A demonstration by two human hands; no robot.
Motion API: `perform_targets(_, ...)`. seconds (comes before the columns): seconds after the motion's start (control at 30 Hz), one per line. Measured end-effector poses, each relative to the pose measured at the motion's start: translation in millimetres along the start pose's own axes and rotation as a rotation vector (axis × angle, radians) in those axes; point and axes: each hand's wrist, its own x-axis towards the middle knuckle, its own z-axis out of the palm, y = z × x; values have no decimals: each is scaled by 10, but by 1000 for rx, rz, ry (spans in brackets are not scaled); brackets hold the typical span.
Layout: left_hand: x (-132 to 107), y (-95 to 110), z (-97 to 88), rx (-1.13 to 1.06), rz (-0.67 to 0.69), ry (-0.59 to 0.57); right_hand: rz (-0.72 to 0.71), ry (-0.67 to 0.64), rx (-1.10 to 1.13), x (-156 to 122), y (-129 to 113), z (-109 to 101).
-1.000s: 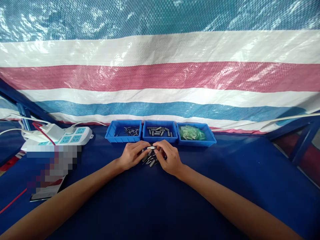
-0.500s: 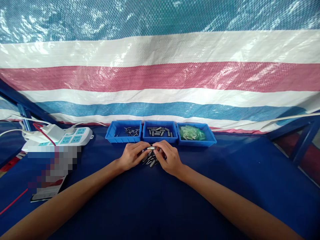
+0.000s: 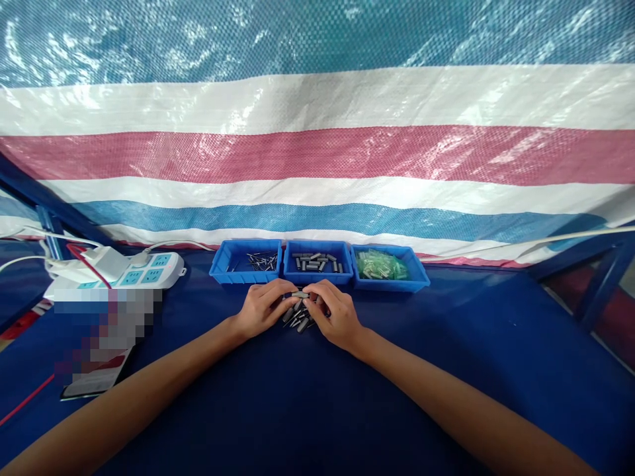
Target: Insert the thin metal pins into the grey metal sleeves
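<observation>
Head view showed a short, slim, greyish piece (image 3: 300, 295) held sideways by the pile of parts (image 3: 301, 320), left hand (image 3: 262, 308) and right hand (image 3: 340, 312) nearly closed, pinching its ends.

1. Left hand (image 3: 260, 309): totally bare, slim fingers, smooth rounded back.
2. Right hand (image 3: 340, 312): bare too, pretty much the same slender build.
3. Left forearm (image 3: 149, 395) and right forearm (image 3: 446, 403): both bare right out to the frame edge, kinda lean, tapering down to narrow bare wrists.
4. Nails are too tiny to make out, tbh.
</observation>
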Motion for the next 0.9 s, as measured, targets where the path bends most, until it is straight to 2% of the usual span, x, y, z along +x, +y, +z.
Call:
perform_targets(0.67,-10,-1,-3,16,34,7,-47,-28,-83,17,15,44)
perform_targets(0.77,-15,5,-10,-5,8,-5,-39,-37,-87,23,7,35)
perform_targets(0.9,-26,7,-10,-40,-110,7,-20,-27,-64,33,-3,21)
